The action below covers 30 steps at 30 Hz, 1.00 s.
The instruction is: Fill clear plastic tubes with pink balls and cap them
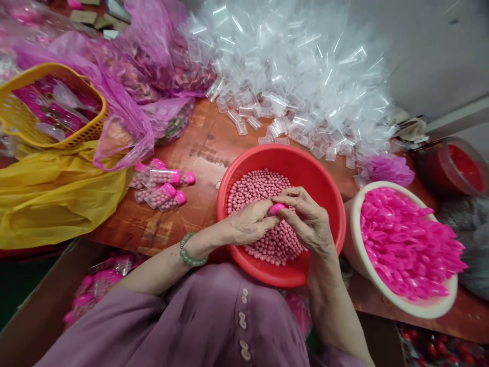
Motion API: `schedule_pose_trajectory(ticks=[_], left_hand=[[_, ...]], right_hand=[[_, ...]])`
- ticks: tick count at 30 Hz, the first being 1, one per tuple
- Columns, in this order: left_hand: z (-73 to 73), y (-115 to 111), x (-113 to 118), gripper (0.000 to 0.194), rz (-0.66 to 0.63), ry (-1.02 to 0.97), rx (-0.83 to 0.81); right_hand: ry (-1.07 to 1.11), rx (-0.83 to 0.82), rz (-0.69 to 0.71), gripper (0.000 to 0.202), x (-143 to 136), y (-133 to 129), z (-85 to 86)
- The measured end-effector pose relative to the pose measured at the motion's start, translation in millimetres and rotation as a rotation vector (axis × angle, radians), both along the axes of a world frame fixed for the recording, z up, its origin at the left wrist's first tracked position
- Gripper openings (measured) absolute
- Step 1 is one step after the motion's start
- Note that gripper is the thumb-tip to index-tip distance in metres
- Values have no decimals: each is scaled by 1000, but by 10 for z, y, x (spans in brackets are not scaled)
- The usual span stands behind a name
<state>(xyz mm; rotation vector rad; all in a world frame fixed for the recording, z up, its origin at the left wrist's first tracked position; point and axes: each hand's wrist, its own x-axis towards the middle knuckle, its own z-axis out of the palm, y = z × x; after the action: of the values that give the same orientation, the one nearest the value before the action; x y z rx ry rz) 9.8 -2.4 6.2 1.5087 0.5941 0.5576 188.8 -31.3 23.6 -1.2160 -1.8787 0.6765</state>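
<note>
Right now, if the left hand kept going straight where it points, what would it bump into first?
Most likely the left hand would meet the pink cap between the two hands, then the right hand; exact depth is unclear from one view.

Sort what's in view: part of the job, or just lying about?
Likely job: rounded pink plastic cap, held; round pink beads; round red plastic basin; piled clear plastic containers; clear bottles with pink caps.

Apparently lying about: yellow latticed plastic basket; yellow plastic bag; purple plastic bag.

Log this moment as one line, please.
left hand: holding pink cap; right hand: holding pink cap; below: red basin, pink beads; table: pink-capped bottles
</note>
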Motion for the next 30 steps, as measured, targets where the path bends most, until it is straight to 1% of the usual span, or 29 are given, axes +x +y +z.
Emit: schedule_pose_trajectory(ticks=[2,5,10,12,14,17,19,21,24,28,30], left_hand=[[5,3,-6,23,-27,-14,12],[18,10,-4,28,-39,-61,7],[20,14,7,32,-13,-87,-1],[17,11,5,31,-15,-111,-25],[15,8,2,27,-19,-146,-74],[10,2,9,21,-10,-202,-228],[2,1,25,18,9,-227,-325],[-13,4,45,16,22,-233,-376],[-51,15,66,17,37,-187,-372],[-117,32,70,16,69,-73,-261],[-141,39,68,18,71,-42,-237]], right_hand=[[-34,-5,5,14,-25,-3,20],[-26,3,-15,12,-69,-15,24],[85,17,-78,11,-115,-40,-6],[112,15,-81,11,-118,-46,-7],[102,13,-71,10,-119,-48,-4],[94,5,-62,10,-126,-44,-14],[123,-6,-59,9,-140,-40,-31],[163,-26,-71,9,-159,-37,-47],[172,-50,-85,11,-188,-37,-47],[115,-45,-50,11,-226,-44,-27],[104,-27,-67,9,-248,-49,-32]])
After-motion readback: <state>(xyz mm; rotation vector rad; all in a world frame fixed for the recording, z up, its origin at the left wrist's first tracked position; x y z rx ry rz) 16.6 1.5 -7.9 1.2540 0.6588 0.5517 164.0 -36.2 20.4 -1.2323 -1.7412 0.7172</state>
